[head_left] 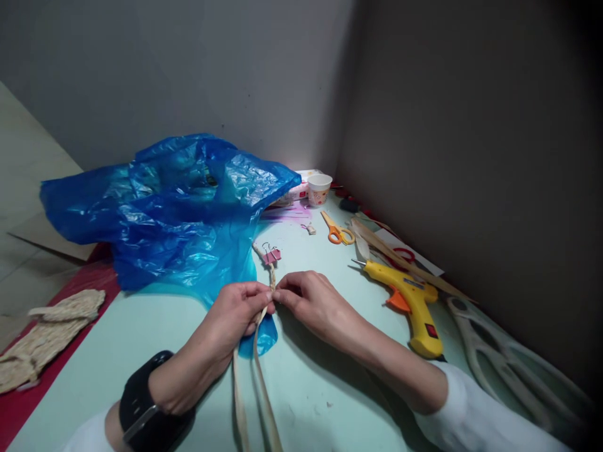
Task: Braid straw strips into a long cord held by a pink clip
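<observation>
A short braid (272, 276) of pale, straw-coloured strips runs down from a pink binder clip (272, 255) on the table. My left hand (245, 306) pinches the lower end of the braid between thumb and fingers. Meeting it from the other side, my right hand (306, 298) is closed on the same spot, thumb and fingertips together. Two loose strips (262, 370) trail from my left hand toward the near table edge. Under the hands shows a bit of blue plastic (266, 337). My fingers cover the point where the strips cross.
A crumpled blue plastic bag (188, 207) fills the back left. Rightward lie a yellow glue gun (414, 301), orange scissors (336, 229) and large grey-white scissors (499, 358). A paper cup (319, 189) stands behind. Woven slippers (56, 333) rest on red material (28, 411) at left.
</observation>
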The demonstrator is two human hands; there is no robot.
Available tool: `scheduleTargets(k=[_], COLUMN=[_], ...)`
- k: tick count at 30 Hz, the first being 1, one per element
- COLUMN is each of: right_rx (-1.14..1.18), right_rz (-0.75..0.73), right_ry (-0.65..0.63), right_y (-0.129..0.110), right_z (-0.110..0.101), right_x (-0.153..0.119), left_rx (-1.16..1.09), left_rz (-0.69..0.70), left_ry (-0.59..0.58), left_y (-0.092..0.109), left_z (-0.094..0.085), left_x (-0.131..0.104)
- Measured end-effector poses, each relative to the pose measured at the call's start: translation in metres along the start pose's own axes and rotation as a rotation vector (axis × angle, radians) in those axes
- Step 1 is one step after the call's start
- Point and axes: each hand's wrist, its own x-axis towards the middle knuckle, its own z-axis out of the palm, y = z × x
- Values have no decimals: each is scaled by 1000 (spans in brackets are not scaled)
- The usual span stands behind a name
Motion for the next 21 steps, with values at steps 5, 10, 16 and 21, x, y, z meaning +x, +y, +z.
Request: scheduleTargets(k=[5,10,16,21], right_rx=[186,279,352,353], right_rz=[12,93,118,179], right_ry=[-21,-60,-38,-22], right_y=[6,10,12,9], right_z=[0,4,8,10], right_x=[3,7,8,7], left_rx=[-32,-60,-123,-109], left_rz=[16,57,69,79], left_ry=[95,141,103,101], left_y=[0,-1,1,0], left_z=[8,11,11,9], left_x=[-4,-6,-6,-5])
